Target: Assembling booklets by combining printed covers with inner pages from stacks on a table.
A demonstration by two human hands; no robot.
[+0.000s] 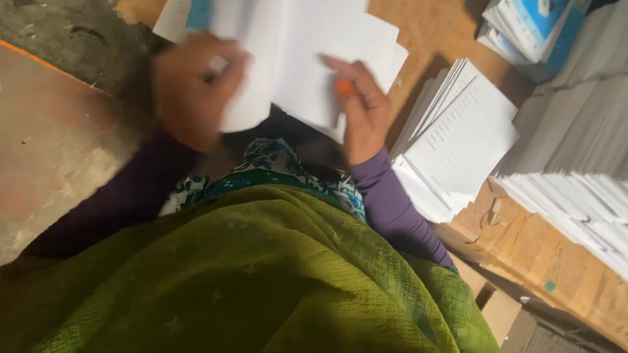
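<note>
My left hand [189,89] grips the lower left edge of a white paper sheet [301,34] and is blurred by motion. My right hand [359,108], fingers together with an orange fingertip cover, presses against the lower right part of the same sheets. Both arms wear purple sleeves. A green shawl [226,298] covers my lap below the hands and hides what lies under it.
A fanned stack of printed white leaflets [455,141] lies on a wooden bench [540,247] to the right. Long rows of stacked sheets [609,173] fill the far right. Blue and white boxes [534,6] sit at the top right. Bare concrete floor [23,141] lies left.
</note>
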